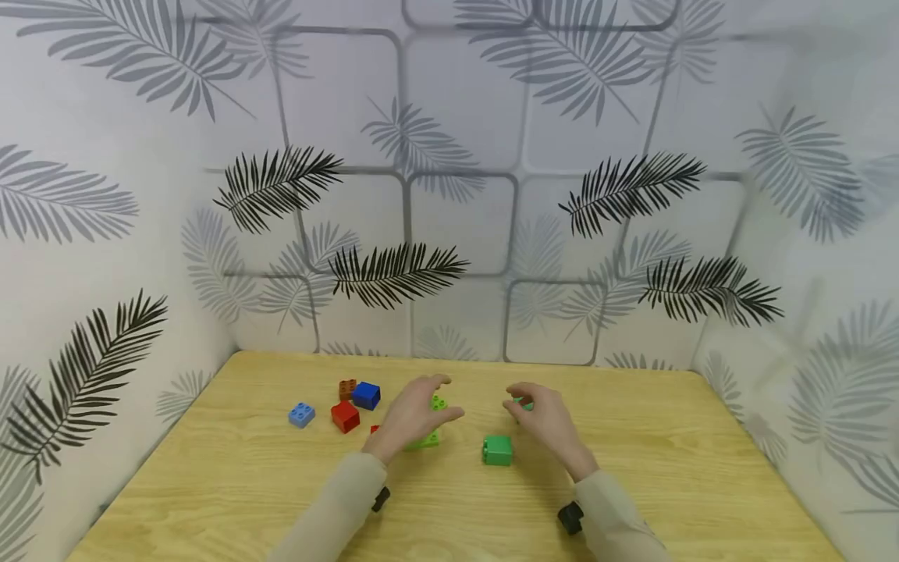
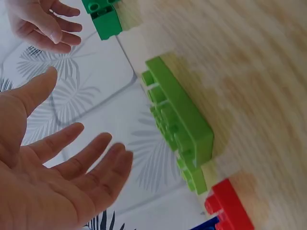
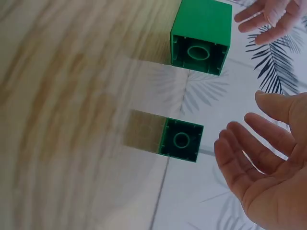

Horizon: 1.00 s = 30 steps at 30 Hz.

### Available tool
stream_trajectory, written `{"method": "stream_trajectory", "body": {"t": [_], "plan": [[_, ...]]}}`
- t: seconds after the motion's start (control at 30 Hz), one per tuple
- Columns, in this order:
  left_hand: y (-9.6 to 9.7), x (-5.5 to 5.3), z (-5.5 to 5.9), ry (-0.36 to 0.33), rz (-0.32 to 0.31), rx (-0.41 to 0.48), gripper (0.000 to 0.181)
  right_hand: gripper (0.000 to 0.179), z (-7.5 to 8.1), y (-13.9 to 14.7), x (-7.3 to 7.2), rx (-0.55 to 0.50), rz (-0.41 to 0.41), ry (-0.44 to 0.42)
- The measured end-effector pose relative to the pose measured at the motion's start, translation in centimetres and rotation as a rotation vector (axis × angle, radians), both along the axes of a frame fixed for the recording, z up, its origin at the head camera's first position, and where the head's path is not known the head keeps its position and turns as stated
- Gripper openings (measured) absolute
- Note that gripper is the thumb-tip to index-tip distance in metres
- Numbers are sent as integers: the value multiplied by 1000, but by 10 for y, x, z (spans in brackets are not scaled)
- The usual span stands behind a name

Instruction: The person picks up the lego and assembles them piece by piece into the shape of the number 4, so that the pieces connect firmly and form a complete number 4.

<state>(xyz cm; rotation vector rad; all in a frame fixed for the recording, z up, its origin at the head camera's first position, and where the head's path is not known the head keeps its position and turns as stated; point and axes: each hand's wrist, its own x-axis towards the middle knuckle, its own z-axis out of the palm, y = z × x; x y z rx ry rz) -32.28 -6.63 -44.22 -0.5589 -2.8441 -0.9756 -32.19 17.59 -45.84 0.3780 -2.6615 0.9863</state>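
Over a wooden table (image 1: 702, 484) hover two empty hands (image 1: 410, 414) (image 1: 549, 421), fingers loosely parted, near two dark-green bricks (image 1: 497, 450) (image 3: 182, 140).

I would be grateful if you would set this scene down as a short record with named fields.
Surface: wood-grained table
Backdrop: pale wall with a leaf pattern
Left hand: holding nothing, near the lime-green blocks
Right hand: holding nothing, partly hiding the farther green block in the head view
Between the arms: nearer green block, studs facing left
Left of the left hand: red block, dark blue block, brown block, light blue block
Mostly hidden in head view: second red block
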Motion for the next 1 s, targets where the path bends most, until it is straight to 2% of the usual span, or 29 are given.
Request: {"method": "stream_trajectory", "body": {"t": [0.17, 0.4, 0.5, 0.67, 0.87, 1.0], "plan": [[7, 2, -4, -96, -54, 115, 54, 27, -5, 11, -7, -110, -27, -67], [19, 4, -11, -258, -132, 215, 54, 39, -8, 27, -15, -224, -61, -189], [21, 2, -12, -332, -152, 276, 53, 42, -10, 32, -19, -262, -28, -264], [25, -2, -16, -481, -164, 372, 54, 48, -13, 39, -27, -418, 18, -431], [29, -5, -19, -575, -180, 403, 51, 55, -19, 44, -36, -582, 35, -569], [34, -5, -22, -604, -211, 395, 51, 58, -22, 46, -40, -594, 20, -613]]}}
